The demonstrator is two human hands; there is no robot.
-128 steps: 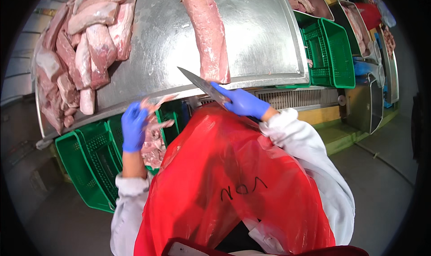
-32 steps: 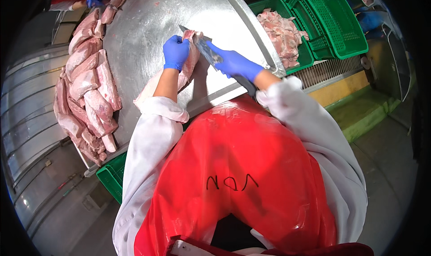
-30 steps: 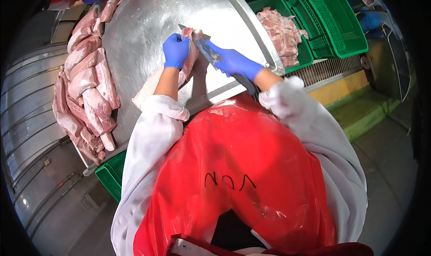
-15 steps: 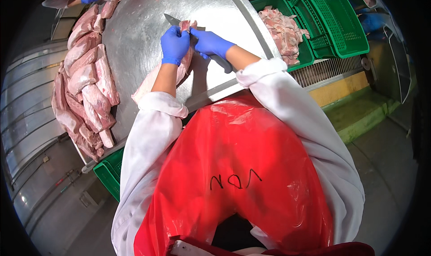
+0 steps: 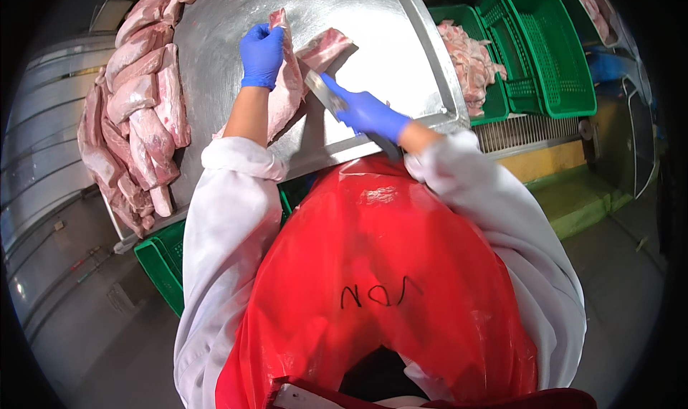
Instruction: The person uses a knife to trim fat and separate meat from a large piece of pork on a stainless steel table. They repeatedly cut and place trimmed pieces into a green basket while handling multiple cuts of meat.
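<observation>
On the metal table (image 5: pixel 215 58) lies a long strip of raw meat (image 5: pixel 287 90). My left hand (image 5: pixel 261 58), in a blue glove, is closed on its far end. Beside it a second, shorter flap of meat (image 5: pixel 326 47) slants off to the right; whether the two are still joined I cannot tell. My right hand (image 5: pixel 369 115), also gloved in blue, grips a knife. The knife's blade (image 5: pixel 322 93), blurred by motion, points up and left toward the meat, its tip close to where the two pieces meet. Part of the dark handle shows below the hand.
Several long cuts of meat (image 5: pixel 143 101) are piled along the table's left side. At the right, a green crate (image 5: pixel 502 108) holds pale trimmings (image 5: pixel 469 61), with another green crate (image 5: pixel 555 50) beside it. A raised metal rim (image 5: pixel 430 43) edges the table. Another green crate (image 5: pixel 161 269) stands below left.
My hands have moved apart. The left shifted left, holding the meat's end; the right drew back toward me and right with the knife. A flap of meat now spreads to the right.
</observation>
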